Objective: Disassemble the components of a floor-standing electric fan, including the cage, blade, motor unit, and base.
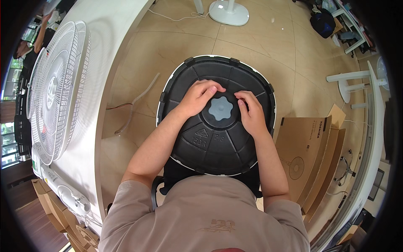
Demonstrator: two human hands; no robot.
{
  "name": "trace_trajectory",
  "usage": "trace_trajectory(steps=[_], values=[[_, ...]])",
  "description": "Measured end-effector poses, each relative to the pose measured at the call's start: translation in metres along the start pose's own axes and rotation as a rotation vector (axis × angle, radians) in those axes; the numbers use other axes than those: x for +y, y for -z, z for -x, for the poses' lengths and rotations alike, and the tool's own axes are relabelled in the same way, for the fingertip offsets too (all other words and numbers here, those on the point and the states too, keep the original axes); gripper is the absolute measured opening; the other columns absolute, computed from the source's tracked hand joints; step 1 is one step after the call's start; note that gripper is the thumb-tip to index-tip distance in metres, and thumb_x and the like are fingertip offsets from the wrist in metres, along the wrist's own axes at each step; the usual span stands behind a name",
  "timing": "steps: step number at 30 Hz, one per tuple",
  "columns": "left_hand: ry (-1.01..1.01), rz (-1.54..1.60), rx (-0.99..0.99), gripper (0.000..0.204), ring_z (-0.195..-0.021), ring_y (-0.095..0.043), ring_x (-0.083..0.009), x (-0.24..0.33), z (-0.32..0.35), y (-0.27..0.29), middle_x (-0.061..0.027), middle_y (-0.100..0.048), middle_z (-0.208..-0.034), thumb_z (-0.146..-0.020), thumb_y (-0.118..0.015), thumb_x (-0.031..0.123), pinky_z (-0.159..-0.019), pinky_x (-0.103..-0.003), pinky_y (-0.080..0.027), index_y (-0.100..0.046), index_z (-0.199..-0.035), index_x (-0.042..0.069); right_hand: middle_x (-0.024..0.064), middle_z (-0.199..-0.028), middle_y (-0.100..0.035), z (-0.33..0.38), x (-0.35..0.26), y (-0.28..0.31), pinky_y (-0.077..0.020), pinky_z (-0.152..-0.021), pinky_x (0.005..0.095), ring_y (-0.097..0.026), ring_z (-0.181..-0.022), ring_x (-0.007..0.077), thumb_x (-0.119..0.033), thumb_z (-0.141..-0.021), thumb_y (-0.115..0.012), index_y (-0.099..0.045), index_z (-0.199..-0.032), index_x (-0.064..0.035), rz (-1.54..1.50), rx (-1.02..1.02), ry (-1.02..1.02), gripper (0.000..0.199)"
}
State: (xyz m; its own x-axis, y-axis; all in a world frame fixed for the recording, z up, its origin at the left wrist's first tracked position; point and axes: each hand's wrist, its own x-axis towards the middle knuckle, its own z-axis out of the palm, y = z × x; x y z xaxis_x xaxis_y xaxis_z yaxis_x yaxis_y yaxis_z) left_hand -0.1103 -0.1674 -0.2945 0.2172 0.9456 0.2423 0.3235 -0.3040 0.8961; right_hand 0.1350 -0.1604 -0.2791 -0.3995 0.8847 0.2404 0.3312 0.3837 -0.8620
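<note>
Grey knob (221,108) just beside left fingers (206,85) and right fingers (246,96), both loosely curled.

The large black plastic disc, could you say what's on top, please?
A grey, lobed plastic knob, with the left hand and right hand on either side; whatever the hands cover cannot be seen.

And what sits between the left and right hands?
In the head view, a grey lobed knob lies between the left hand and right hand, on the black panel.

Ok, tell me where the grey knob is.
In the head view, the grey knob sits near the middle of the black panel, between the left hand and right hand.
</note>
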Motion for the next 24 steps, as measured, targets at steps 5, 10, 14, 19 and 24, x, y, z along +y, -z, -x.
trace_trajectory(steps=[5,10,14,19,24], values=[[-0.044,0.019,0.026,0.033,-0.095,-0.070,-0.0268,-0.002,0.001,-0.006,-0.0075,-0.077,-0.099,-0.108,-0.049,0.026,-0.092,-0.039,-0.050,-0.075,-0.099,0.007,0.0132,-0.113,-0.067,0.000,0.002,0.000,-0.0531,-0.089,0.0347,-0.067,-0.103,0.0304,0.001,-0.100,-0.059,-0.066,-0.116,-0.0007,0.006,0.000,0.007,0.017],[0.074,-0.060,0.019,0.034,-0.098,-0.070,-0.0248,-0.002,0.005,0.007,-0.0099,-0.077,-0.086,-0.109,-0.049,0.028,-0.089,-0.038,-0.050,-0.070,-0.097,0.003,0.0135,-0.113,-0.067,0.001,0.000,0.001,-0.0527,-0.091,0.0356,-0.067,-0.105,0.0319,0.000,-0.099,-0.060,-0.067,-0.114,-0.0008,0.012,-0.008,0.006,0.016],[0.138,-0.141,0.013,0.028,-0.090,-0.066,-0.0246,0.003,0.004,0.001,-0.0081,-0.069,-0.083,-0.106,-0.056,0.026,-0.086,-0.038,-0.050,-0.068,-0.095,0.004,0.0136,-0.114,-0.067,0.000,-0.001,0.003,-0.0531,-0.092,0.0363,-0.067,-0.107,0.0325,-0.001,-0.099,-0.061,-0.067,-0.114,-0.0013,0.021,0.001,0.019,0.016],[-0.161,-0.114,0.105,0.020,-0.099,-0.069,-0.0277,0.009,0.000,-0.019,-0.0084,-0.074,-0.101,-0.101,-0.063,0.024,-0.097,-0.043,-0.046,-0.070,-0.104,0.006,0.0144,-0.116,-0.067,0.001,0.003,0.001,-0.0528,-0.094,0.0379,-0.067,-0.109,0.0332,-0.005,-0.097,-0.066,-0.068,-0.114,-0.0019,0.011,-0.018,0.006,0.018],[-0.020,-0.074,-0.043,0.021,-0.108,-0.070,-0.0267,0.012,0.005,-0.011,-0.0069,-0.077,-0.107,-0.103,-0.059,0.023,-0.104,-0.042,-0.043,-0.071,-0.111,0.006,0.0147,-0.123,-0.067,0.004,0.000,0.003,-0.0511,-0.099,0.0424,-0.064,-0.116,0.0354,-0.023,-0.084,-0.085,-0.066,-0.120,-0.0031,0.127,-0.089,0.112,0.045]])
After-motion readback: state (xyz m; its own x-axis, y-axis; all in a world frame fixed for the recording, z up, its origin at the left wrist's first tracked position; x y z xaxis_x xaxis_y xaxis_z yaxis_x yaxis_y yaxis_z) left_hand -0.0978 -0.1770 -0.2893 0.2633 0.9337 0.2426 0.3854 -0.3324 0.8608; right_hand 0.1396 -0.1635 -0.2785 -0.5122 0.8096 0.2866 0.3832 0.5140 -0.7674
